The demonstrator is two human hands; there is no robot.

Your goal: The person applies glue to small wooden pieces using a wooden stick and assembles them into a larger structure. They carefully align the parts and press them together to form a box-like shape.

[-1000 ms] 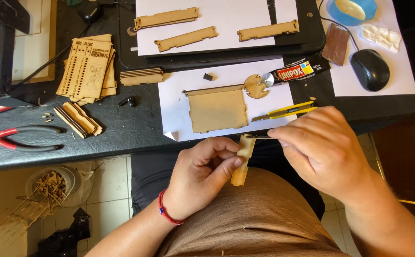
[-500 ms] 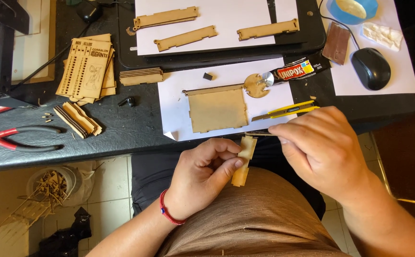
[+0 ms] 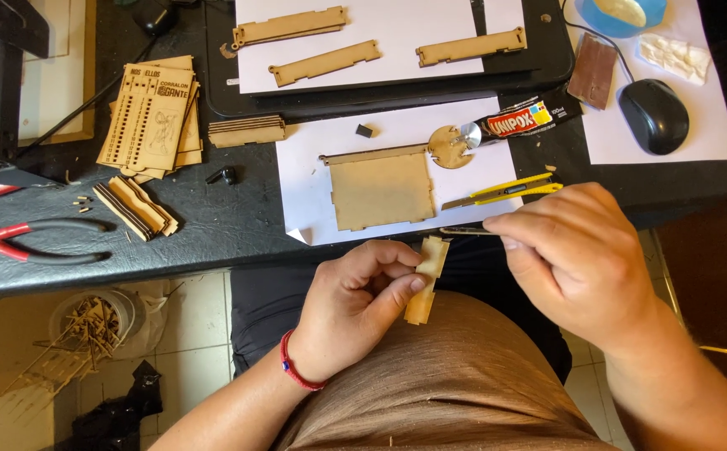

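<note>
My left hand [image 3: 362, 305] pinches a small notched wooden strip [image 3: 427, 279] between thumb and fingers, held upright over my lap just below the table edge. My right hand [image 3: 576, 255] grips a thin dark stick-like tool [image 3: 462, 231] whose tip points left, just above the top of the strip. On the white paper [image 3: 301, 171] above lie a square wooden panel [image 3: 380, 190], a round wooden disc [image 3: 450, 147], a glue tube [image 3: 524, 117] and a yellow utility knife [image 3: 505, 191].
Red-handled pliers [image 3: 30, 240] and stacks of laser-cut wooden pieces [image 3: 148, 117] lie on the black table at left. Three long wooden strips [image 3: 323, 63] rest on paper at the back. A black mouse [image 3: 653, 115] sits at right. A tub of sticks [image 3: 92, 321] stands on the floor.
The wooden strip has been turned slightly in my left hand, and the tool tip in my right hand stays at its top end. Nothing else has moved.
</note>
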